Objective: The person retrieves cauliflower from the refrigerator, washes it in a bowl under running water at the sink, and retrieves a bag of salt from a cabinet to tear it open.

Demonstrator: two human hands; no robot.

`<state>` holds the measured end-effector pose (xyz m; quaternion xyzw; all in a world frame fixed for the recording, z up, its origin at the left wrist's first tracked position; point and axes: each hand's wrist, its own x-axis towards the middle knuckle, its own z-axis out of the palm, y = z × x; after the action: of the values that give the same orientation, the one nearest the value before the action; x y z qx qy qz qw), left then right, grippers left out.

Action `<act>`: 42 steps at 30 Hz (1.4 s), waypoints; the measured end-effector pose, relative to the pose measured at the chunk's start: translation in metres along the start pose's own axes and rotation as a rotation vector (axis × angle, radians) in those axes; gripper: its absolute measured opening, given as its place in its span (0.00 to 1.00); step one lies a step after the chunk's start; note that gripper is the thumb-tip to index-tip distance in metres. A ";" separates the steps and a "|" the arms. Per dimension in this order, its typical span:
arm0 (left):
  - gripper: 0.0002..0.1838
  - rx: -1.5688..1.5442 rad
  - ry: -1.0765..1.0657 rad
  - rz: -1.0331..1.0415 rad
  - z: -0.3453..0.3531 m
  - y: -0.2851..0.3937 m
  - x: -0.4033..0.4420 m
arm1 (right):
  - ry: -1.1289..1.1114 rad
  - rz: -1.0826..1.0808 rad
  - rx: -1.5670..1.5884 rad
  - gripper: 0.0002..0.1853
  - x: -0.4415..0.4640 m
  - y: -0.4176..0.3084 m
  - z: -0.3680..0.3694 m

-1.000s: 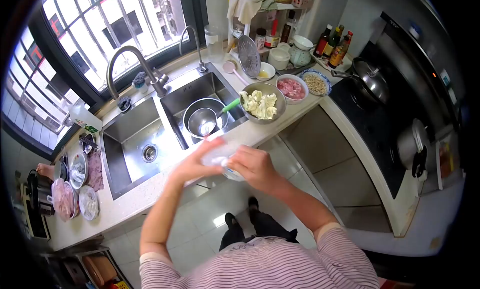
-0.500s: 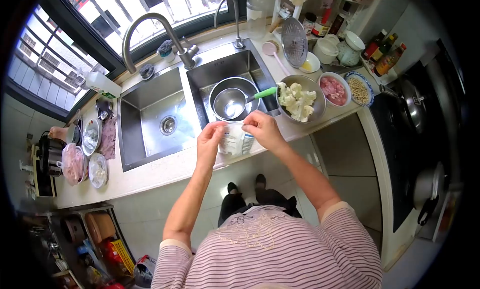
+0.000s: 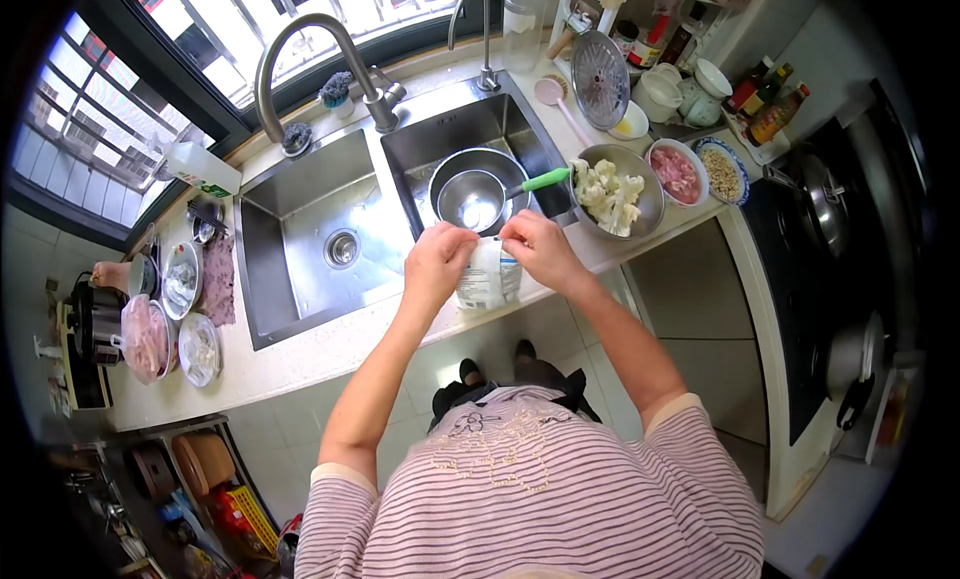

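Observation:
A small white printed packet [image 3: 488, 277] hangs upright between my hands, over the counter's front edge. My left hand [image 3: 440, 261] pinches its top left corner, and my right hand [image 3: 540, 249] pinches the top right corner. Just beyond them, a steel pot [image 3: 440, 184] stands in the right sink basin with a green-handled ladle [image 3: 545, 180] resting across it. To the right of my hands is a steel bowl of cauliflower pieces [image 3: 608, 197]. Whether the packet's top is torn open cannot be made out.
The left sink basin [image 3: 300, 249] has a tall faucet [image 3: 325, 29] over it. Further right stand a bowl of raw meat [image 3: 677, 174], a bowl of peanuts [image 3: 722, 172] and a black stove [image 3: 800, 309]. Covered bowls [image 3: 200, 349] sit at the far left.
A second ago my left hand was spread and blurred beside the packet; now both hands pinch its top corners. The view has shifted, so the sink and bowls appear further right.

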<state>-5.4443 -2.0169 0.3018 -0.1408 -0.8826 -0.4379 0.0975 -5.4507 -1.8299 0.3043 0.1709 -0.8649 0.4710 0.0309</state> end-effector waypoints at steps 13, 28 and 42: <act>0.04 0.369 -0.018 0.350 -0.004 0.024 -0.007 | -0.057 -0.119 -0.170 0.06 0.000 -0.018 0.013; 0.09 0.050 -0.130 -0.363 0.016 -0.005 -0.001 | 0.149 -0.681 -0.353 0.06 0.002 -0.004 0.036; 0.02 0.215 -0.033 0.062 -0.002 0.004 -0.029 | -0.357 -0.175 -0.239 0.11 0.011 -0.020 0.023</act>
<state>-5.4154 -2.0207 0.2970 -0.1641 -0.9212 -0.3350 0.1110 -5.4523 -1.8616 0.3102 0.3209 -0.8882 0.3229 -0.0619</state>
